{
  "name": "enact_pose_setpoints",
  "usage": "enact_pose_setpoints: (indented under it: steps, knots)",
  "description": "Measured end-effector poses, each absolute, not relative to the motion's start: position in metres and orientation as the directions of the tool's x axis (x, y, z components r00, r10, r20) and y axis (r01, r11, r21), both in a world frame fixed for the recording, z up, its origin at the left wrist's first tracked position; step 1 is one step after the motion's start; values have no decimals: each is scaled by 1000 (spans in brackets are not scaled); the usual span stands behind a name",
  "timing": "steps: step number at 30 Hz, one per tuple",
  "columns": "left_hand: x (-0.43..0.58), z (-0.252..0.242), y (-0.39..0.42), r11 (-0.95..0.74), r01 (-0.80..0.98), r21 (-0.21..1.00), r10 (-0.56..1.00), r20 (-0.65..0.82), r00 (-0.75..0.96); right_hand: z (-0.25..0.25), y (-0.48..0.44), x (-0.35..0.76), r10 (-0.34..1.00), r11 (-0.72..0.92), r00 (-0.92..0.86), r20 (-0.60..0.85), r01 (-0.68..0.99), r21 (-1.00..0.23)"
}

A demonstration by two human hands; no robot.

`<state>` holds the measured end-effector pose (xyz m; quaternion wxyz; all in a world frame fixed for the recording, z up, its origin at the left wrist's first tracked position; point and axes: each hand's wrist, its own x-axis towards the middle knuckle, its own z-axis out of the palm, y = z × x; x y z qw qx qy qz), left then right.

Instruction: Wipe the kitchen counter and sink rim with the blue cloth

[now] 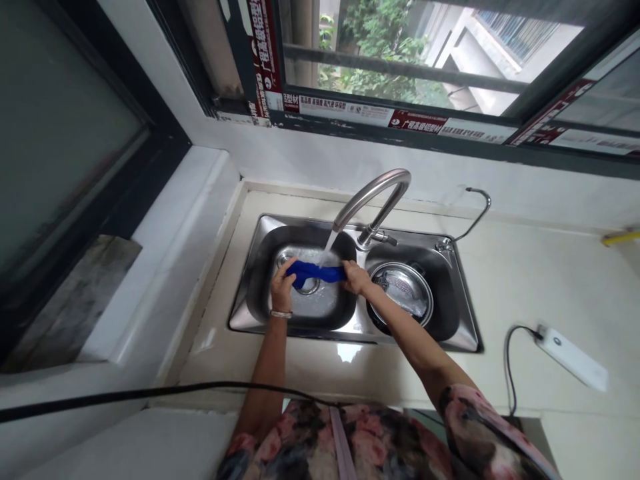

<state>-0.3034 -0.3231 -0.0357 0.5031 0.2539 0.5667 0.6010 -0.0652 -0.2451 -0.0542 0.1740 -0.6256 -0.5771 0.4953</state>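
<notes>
A blue cloth [323,273] is stretched between my two hands over the left basin [260,267] of a steel sink. My left hand [283,288] grips its left end, with a short part hanging down. The right end is pinched in my right hand [354,276], near the divider between the basins. Water runs from the curved faucet [373,193] onto the middle of the cloth. Below it, the drain of the left basin partly shows.
A round metal strainer [423,293] sits in the right basin. Behind it stands a thin curved spout [483,213]. A white device [575,357] with a black cable lies on the counter at right. Another black cable [200,387] crosses in front of my body.
</notes>
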Motion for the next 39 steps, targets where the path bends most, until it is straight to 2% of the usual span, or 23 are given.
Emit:
enact_pose_setpoints:
  steps: [2, 7, 9, 11, 14, 16, 18, 21, 23, 29, 32, 35, 39]
  knots:
    - [-297, -36, -324, 107, -347, 932, 897, -241, -370, -53, -246, -65, 918, -292, -65, -392, 558, -777]
    - [-277, -41, -333, 155, -472, 868, 840, -368, -399, -48, -237, -70, 935, -332, 37, -353, 445, -832]
    - [-272, -45, -338, 166, -526, 834, 847, -394, -356, -44, -235, -74, 927, -355, 25, -373, 369, -859]
    - [-269, -48, -343, 230, -581, 781, 871, -431, -235, -40, -237, -78, 913, -386, -17, -407, 290, -876]
    - [-266, -53, -348, 411, -624, 664, 861, -508, 26, -31, -248, -83, 877, -468, -145, -459, -34, -883]
    - [-267, -57, -348, 495, -622, 607, 821, -560, 107, -24, -257, -83, 862, -506, -208, -463, -298, -809]
    - [-273, -63, -345, 528, -594, 607, 769, -638, 32, -15, -262, -80, 859, -510, -223, -460, -431, -744]
    - [-284, -73, -339, 536, -539, 650, 671, -715, -195, -5, -264, -75, 863, -505, -240, -444, -451, -736]
    - [-287, -77, -335, 535, -543, 647, 640, -730, -240, 0, -265, -75, 861, -508, -262, -435, -438, -742]
    - [-266, -75, -332, 557, -702, 444, 644, -765, 27, 1, -275, -93, 812, -581, -283, -510, -471, -664]
    - [-259, -70, -333, 488, -774, 403, 654, -756, 19, -4, -278, -95, 797, -595, -282, -534, -518, -614]
    - [-266, -65, -332, 349, -811, 470, 647, -747, -155, -11, -277, -88, 799, -579, -282, -531, -598, -554]
    - [-280, -53, -328, 168, -784, 597, 649, -666, -368, -19, -277, -75, 785, -581, -275, -556, -638, -505]
